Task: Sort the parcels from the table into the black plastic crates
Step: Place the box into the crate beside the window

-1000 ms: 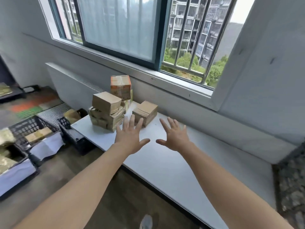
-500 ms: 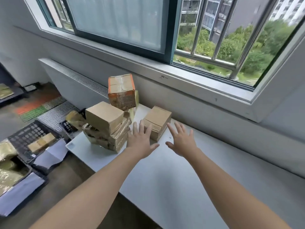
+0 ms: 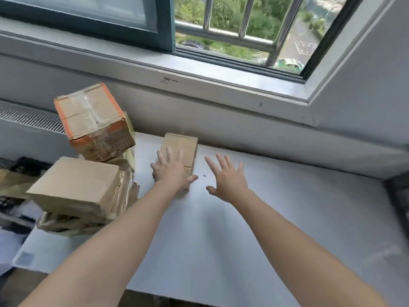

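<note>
A small flat cardboard parcel (image 3: 184, 146) lies alone on the white table (image 3: 276, 229) near the wall. My left hand (image 3: 171, 170) is spread over its near end with straight fingers; whether it touches is unclear. My right hand (image 3: 228, 178) hovers open over the table just right of that parcel. To the left stands a pile of parcels: a plain brown box (image 3: 75, 188) on crumpled wrapped packets, and an orange-edged taped box (image 3: 93, 121) perched higher behind. A black plastic crate (image 3: 24, 166) shows partly at the far left, below table level.
The window sill (image 3: 199, 74) and grey wall run close behind the table. A vent grille (image 3: 31, 118) sits at the left along the wall. Something dark (image 3: 398, 196) stands at the table's right end. White sheets lie on the floor at the lower left.
I have come closer to the table and the view has tilted down. Both hands have moved forward; my left hand now covers the small parcel's near end, and my right hand is beside it.
</note>
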`<state>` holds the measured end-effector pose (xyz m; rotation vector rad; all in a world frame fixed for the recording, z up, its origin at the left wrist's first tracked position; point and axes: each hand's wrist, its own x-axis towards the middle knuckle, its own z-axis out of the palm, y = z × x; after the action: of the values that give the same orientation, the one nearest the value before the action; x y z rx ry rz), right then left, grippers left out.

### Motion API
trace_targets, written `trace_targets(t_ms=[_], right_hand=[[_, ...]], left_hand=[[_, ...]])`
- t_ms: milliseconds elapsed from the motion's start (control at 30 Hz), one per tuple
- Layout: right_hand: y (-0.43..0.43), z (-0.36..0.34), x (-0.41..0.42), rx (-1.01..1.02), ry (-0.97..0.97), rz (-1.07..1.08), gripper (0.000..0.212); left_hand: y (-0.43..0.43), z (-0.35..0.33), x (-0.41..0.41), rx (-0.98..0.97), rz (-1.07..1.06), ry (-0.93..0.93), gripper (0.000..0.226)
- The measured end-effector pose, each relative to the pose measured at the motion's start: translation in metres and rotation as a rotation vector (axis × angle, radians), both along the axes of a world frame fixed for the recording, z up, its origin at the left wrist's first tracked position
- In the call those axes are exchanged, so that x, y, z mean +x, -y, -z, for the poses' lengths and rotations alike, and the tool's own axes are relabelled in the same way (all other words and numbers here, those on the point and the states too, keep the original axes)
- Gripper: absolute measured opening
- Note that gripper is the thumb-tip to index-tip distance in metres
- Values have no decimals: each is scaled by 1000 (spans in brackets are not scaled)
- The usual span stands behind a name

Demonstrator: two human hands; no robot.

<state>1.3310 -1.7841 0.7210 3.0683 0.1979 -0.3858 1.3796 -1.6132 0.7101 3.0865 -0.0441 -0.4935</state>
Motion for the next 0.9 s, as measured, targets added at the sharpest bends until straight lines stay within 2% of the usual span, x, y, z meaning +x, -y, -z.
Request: trace_targets(t_ms=[200, 300, 400, 533, 700, 800, 900], right_hand=[[-11, 8, 7, 3, -10, 98, 91], [-14, 10, 7, 23, -24, 110, 89], [-11, 4, 9, 124, -8, 177, 83], [-2, -22, 15, 579, 17, 478, 68], [9, -60, 20, 1100, -218, 739, 73], [25, -76, 18, 1371, -374, 697, 68], [47, -86, 12, 1489, -427, 617, 51]], left_hand=[[-1, 13, 22, -144, -98, -149, 110], [-1, 9, 27, -179, -118, -165, 103], [-7, 1, 29, -429, -214, -177, 102], [-11, -21, 22, -933, -410, -195, 102], [8, -55, 1, -1399, -398, -222, 94], [15, -72, -9, -1558, -295, -263, 71], [21, -82, -17, -1630, -199, -295, 58]])
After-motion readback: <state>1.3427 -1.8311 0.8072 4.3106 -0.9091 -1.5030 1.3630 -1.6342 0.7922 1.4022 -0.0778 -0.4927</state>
